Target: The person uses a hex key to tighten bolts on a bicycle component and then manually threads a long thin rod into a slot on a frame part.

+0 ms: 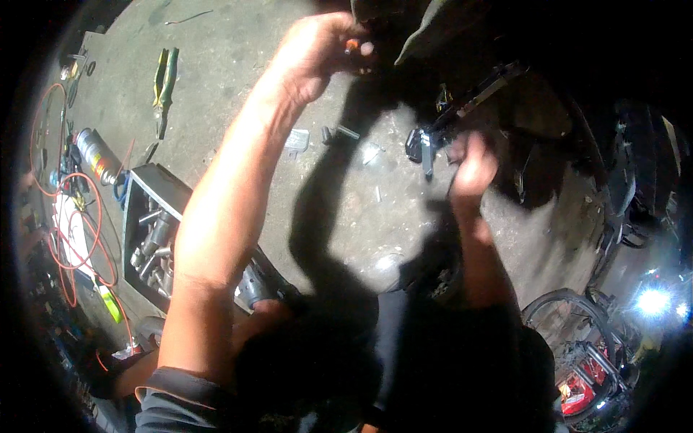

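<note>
My left hand (325,54) is raised at the top middle, beside the edge of a dark panel (426,29). Its fingers are curled, and a small orange-red piece (352,46) shows among them; its kind cannot be made out. Lower and to the right, my right hand (476,164) is closed and a little blurred. Its fingertips are right next to a dark metal assembly with a pale flat bar (427,153); whether they grip part of it is hidden in shadow. A long dark arm (491,88) runs up from the assembly.
Green-handled pliers (164,90), a flat grey piece (297,141) and small tubes lie on the concrete floor (361,224). At left are a spray can (97,153), a metal box (130,238) of sockets and an orange hose (94,216). Another person's hand (268,315) touches a grey tool (251,286).
</note>
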The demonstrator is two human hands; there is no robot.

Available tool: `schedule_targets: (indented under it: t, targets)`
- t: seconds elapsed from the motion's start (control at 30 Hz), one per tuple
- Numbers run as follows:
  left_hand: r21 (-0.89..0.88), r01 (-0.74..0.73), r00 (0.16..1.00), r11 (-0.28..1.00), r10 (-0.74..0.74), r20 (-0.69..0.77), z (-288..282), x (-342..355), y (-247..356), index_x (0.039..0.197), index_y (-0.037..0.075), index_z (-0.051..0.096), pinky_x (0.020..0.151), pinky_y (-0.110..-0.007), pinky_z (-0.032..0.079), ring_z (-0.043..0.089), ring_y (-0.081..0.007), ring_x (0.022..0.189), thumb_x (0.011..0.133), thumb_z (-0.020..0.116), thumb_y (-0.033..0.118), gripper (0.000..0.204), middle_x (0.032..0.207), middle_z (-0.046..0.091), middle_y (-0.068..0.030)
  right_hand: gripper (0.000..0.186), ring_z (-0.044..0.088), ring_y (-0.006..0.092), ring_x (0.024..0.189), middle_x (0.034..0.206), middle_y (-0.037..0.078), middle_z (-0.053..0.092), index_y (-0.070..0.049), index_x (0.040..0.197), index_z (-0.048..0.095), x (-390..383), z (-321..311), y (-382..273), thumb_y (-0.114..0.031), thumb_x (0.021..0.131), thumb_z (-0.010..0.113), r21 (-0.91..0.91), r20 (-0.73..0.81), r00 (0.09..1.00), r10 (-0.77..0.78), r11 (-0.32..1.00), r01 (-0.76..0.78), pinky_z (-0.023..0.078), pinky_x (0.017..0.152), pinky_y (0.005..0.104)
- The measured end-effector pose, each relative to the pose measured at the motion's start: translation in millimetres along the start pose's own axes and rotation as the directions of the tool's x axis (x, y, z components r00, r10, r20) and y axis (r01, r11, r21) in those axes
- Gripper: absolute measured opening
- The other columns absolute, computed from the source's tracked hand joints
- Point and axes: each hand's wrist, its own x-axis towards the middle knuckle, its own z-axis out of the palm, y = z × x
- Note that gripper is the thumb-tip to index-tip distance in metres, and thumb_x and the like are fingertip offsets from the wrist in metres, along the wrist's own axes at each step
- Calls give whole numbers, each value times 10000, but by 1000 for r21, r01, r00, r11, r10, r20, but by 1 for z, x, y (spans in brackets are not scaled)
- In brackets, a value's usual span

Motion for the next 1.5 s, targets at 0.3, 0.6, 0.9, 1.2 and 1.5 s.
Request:
schedule_targets:
  t: [0.3,0.6,0.9,1.2,1.5]
  targets:
    - [-290,111,992,951,-126,-32,4,-7,-8,861,37,545,672,-360,504,584,-206,641,826,520,170,140,636,561,-58,264,556,261,901,988,107,553,-68,1072,570,-84,29,18,-111,812,548,-429,776,578,-251,460,777,470,759,348]
    - [-532,-92,915,842,-139,-378,-25,-23,-1,640,86,414,748,-397,414,482,-231,644,771,546,156,199,552,418,-48,318,528,257,910,968,109,484,-45,1072,504,-58,45,25,-47,755,515,-428,864,484,-139,302,852,495,759,338]
    - [107,196,741,975,-76,-667,-99,-47,-49,942,-39,578,580,-376,472,561,-254,653,799,541,179,264,764,592,-122,196,497,288,929,965,127,485,-7,954,512,-61,42,15,-60,765,512,-477,841,531,-99,328,816,436,812,384]
    - [610,-106,801,785,431,-416,-25,-51,-76,1061,-51,592,733,-274,459,579,-157,796,820,558,102,288,910,636,-111,122,510,129,548,741,4,586,-55,972,579,-41,-15,-11,-124,897,511,-90,161,950,267,963,-255,425,505,251]
    - [376,74,988,924,-16,-155,72,-64,-81,1058,-32,597,651,-228,437,561,-114,729,815,588,76,266,880,637,-74,216,500,149,703,938,69,574,-50,1068,541,39,-13,6,-40,852,542,665,346,937,40,694,-275,412,572,278]
